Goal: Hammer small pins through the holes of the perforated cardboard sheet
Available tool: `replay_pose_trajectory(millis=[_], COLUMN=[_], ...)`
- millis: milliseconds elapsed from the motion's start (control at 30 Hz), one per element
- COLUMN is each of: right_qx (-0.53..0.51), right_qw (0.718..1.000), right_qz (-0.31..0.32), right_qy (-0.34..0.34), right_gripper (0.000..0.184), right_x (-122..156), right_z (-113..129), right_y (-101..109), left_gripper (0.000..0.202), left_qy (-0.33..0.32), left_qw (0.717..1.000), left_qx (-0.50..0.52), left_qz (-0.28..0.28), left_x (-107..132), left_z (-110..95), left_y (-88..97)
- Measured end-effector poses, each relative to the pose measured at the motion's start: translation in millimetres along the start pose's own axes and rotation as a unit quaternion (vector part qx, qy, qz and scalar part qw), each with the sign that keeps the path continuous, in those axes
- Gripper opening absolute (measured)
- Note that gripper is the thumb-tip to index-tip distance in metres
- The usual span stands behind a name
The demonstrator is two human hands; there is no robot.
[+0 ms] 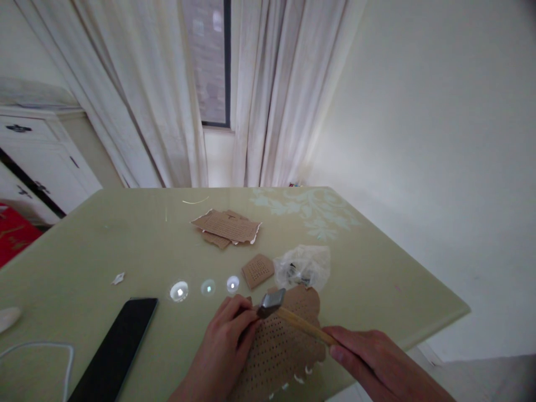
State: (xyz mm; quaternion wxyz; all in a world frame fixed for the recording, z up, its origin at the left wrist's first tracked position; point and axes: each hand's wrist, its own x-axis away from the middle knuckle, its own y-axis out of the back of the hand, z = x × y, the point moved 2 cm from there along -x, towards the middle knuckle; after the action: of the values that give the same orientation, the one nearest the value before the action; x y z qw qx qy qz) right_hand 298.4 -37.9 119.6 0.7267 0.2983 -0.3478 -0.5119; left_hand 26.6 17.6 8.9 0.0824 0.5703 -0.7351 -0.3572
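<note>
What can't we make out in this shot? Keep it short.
Head view, all four:
- Whether the left hand pinches anything: the hammer head and the hand itself cover the spot.
- What the dark bits in the plastic bag are: too small, blurred.
- Near end of the black slab: cut off by the bottom edge.
- The white thing: cut off by the left edge.

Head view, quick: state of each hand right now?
Left hand: fingers bunched by the hammer head, over the perforated cardboard; hold cannot be told.
Right hand: closed around the hammer's wooden handle.
</note>
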Motion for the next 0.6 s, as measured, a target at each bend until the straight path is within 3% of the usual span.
replay_pose_trajectory(millis=[33,133,200,367,600], right_qx=[0.002,0.001,-0.006,0.005,-0.018], right_qw=[1.0,1.0,1.0,0.999,0.999], right_qz=[-0.003,-0.009,-0.007,0.025,-0.001], right_qy=[-0.002,-0.004,-0.007,-0.021,-0.027], right_gripper=[0.052,0.051,0.051,0.046,0.047], right_x=[0.6,1.7,1.3,-2.0,-5.1], right_z=[-1.0,-2.3,-2.6,-7.7,-9.1], right_y=[-1.2,-4.5,-6.9,-16.1,-20.3], left_gripper=[0.013,0.046,0.056,0.065,0.07], left_qy=[0.008,0.025,0.036,0.053,0.077], left_qw=[1.0,1.0,0.999,0.998,0.997], left_qx=[-0.002,-0.015,-0.026,-0.024,-0.008], left_qz=[0.002,0.003,-0.008,-0.025,-0.027], left_x=[1.1,5.6,8.5,12.0,13.3], left_z=[0.9,4.5,7.6,13.4,14.6], left_y=[-0.1,-1.9,-3.5,-7.2,-11.5])
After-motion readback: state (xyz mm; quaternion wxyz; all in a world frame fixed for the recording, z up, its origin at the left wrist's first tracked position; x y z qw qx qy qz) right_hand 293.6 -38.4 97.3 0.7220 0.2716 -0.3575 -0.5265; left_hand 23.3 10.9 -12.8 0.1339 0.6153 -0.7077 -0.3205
